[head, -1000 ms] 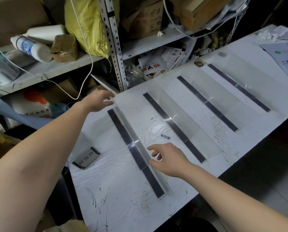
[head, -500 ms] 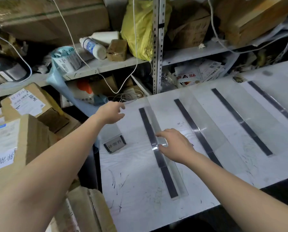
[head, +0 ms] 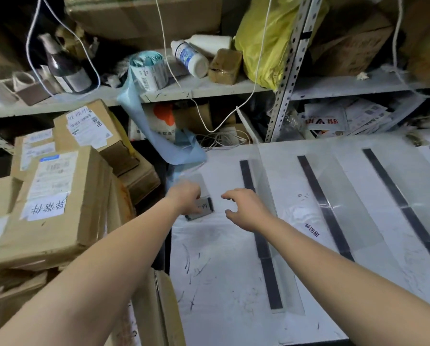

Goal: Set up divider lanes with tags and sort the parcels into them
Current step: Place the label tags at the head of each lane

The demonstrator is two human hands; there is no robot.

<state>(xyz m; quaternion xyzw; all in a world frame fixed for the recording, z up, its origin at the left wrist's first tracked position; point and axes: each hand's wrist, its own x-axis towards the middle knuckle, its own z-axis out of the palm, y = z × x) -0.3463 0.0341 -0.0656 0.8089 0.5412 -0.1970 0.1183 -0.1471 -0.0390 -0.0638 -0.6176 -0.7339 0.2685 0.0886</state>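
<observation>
On the white table (head: 221, 283) stand several clear dividers with dark base strips; the leftmost divider (head: 264, 221) runs front to back, and two more dividers (head: 326, 211) (head: 403, 211) lie to its right. A small clear tag holder (head: 204, 207) with dark ends lies left of the first divider. My left hand (head: 185, 197) rests on it with fingers curled over its left part. My right hand (head: 246, 208) hovers just right of it, fingers spread, holding nothing. A printed label (head: 311, 230) lies flat in the first lane. Cardboard parcels (head: 56, 203) are stacked left of the table.
A metal shelf (head: 209, 89) behind the table holds a yellow bag (head: 266, 43), bottles, boxes and white cables. A blue plastic strip (head: 164, 146) hangs to the table's back left corner. An open carton (head: 164, 310) stands by the table's left edge.
My view has swung left. My left hand dropped from the table's back edge onto the tag holder. My right hand left the first divider and moved left toward the tag holder.
</observation>
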